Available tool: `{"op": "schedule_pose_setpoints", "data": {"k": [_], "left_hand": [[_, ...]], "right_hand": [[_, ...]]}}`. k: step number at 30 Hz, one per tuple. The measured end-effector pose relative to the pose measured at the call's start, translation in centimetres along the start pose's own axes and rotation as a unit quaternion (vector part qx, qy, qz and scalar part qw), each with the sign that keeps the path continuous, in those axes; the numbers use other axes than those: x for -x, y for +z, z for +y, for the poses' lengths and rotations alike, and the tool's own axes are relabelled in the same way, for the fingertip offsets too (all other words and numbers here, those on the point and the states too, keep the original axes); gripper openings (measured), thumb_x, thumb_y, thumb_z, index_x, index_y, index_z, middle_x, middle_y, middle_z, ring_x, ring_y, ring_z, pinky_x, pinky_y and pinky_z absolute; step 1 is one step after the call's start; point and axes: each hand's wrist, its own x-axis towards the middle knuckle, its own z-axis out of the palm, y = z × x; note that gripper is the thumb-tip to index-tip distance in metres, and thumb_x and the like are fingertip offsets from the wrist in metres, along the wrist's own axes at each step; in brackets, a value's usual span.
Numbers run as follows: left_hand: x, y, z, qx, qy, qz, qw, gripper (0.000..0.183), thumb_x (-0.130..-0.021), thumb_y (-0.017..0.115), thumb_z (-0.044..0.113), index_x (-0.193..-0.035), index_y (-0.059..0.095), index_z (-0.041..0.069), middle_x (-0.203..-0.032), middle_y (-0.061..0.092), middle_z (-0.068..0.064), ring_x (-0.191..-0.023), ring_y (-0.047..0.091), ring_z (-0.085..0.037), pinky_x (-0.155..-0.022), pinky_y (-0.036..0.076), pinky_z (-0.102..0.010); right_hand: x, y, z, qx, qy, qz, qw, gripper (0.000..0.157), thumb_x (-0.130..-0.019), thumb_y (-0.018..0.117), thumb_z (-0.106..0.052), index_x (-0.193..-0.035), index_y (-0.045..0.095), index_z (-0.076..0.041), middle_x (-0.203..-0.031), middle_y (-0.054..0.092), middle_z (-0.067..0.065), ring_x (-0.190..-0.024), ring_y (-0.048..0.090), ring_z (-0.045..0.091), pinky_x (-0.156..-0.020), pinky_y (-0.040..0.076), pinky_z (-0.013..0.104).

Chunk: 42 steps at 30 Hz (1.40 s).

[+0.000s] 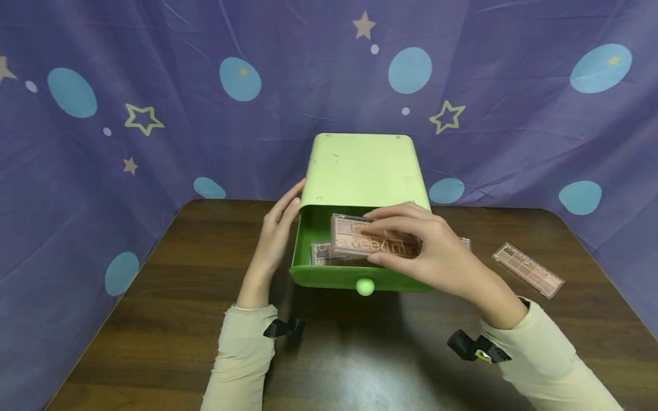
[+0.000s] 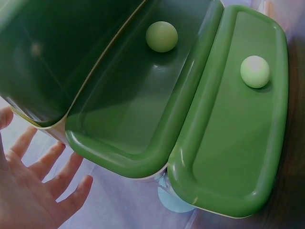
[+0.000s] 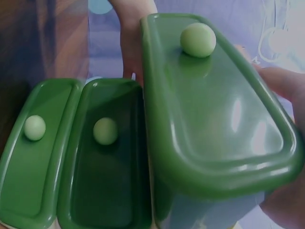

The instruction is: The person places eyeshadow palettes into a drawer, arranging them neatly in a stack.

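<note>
A light green cabinet (image 1: pixel 367 171) stands on the table with its top drawer (image 1: pixel 329 278) pulled out. My right hand (image 1: pixel 437 245) pinches a clear-cased eyeshadow palette (image 1: pixel 354 240) between thumb and fingers, over the open drawer. Beneath it, another eyeshadow palette (image 1: pixel 321 253) lies inside the drawer, partly covered. At the cabinet's left side is my left hand (image 1: pixel 269 242), its fingers extended along the wall; the left wrist view shows this hand (image 2: pixel 33 186) with fingers spread. In the right wrist view the drawer front (image 3: pixel 214 109) hides the palettes.
Right of the cabinet, an eyeshadow palette (image 1: pixel 529 271) lies on the wooden table (image 1: pixel 169 297). A corner of another clear case (image 1: pixel 465 242) shows behind my right hand. Two lower drawers, the middle one (image 2: pixel 128 109) and the bottom one (image 2: pixel 233 129), are closed. A patterned purple curtain (image 1: pixel 308 74) hangs behind.
</note>
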Motion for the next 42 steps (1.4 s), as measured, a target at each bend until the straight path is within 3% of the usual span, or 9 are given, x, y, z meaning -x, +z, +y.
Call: {"op": "schedule_pose_setpoints", "data": {"k": [9, 17, 25, 32, 42], "left_hand": [[0.0, 0.0, 0.0, 0.002, -0.002, 0.001, 1.0000, 0.043, -0.106, 0.046, 0.026, -0.147, 0.050, 0.016, -0.146, 0.050, 0.008, -0.124, 0.051, -0.012, -0.098, 0.044, -0.033], [0.2, -0.1, 0.0, 0.002, -0.003, 0.001, 1.0000, 0.043, -0.106, 0.046, 0.027, -0.147, 0.050, 0.017, -0.146, 0.050, 0.008, -0.125, 0.050, -0.012, -0.098, 0.044, -0.033], [0.3, -0.2, -0.1, -0.001, -0.007, -0.003, 1.0000, 0.044, -0.106, 0.045, 0.029, -0.148, 0.049, 0.019, -0.148, 0.048, 0.009, -0.130, 0.047, -0.011, -0.102, 0.042, -0.036], [0.2, -0.1, 0.0, 0.001, -0.005, -0.007, 1.0000, 0.043, -0.106, 0.045, 0.029, -0.148, 0.049, 0.020, -0.148, 0.048, 0.009, -0.129, 0.047, -0.012, -0.101, 0.042, -0.037], [0.1, -0.1, 0.1, 0.000, -0.005, -0.007, 1.0000, 0.043, -0.106, 0.045, 0.028, -0.148, 0.049, 0.019, -0.148, 0.048, 0.008, -0.129, 0.048, -0.013, -0.102, 0.042, -0.037]], "right_hand": [[-1.5, -0.1, -0.5, 0.003, 0.039, -0.089, 0.995, 0.036, -0.085, 0.080, -0.030, -0.120, 0.073, -0.025, -0.121, 0.063, -0.011, -0.085, 0.051, 0.009, -0.070, 0.045, 0.030], [-2.7, -0.1, 0.0, 0.011, 0.030, -0.149, 0.988, 0.031, -0.086, 0.080, -0.028, -0.115, 0.073, -0.023, -0.113, 0.066, -0.013, -0.098, 0.058, 0.006, -0.084, 0.049, 0.032], [-3.4, 0.0, 0.2, 0.012, 0.033, -0.204, 0.978, 0.031, -0.084, 0.081, -0.022, -0.115, 0.073, -0.022, -0.108, 0.067, -0.015, -0.093, 0.059, 0.004, -0.080, 0.050, 0.029], [-3.5, 0.2, 0.7, 0.027, 0.037, -0.224, 0.974, 0.034, -0.084, 0.081, -0.021, -0.117, 0.072, -0.017, -0.110, 0.068, -0.010, -0.098, 0.061, 0.006, -0.084, 0.051, 0.032], [-3.9, 0.6, 1.3, 0.018, 0.045, -0.230, 0.972, 0.033, -0.085, 0.080, -0.020, -0.117, 0.072, -0.019, -0.110, 0.066, -0.012, -0.097, 0.059, 0.005, -0.084, 0.050, 0.030]]}}
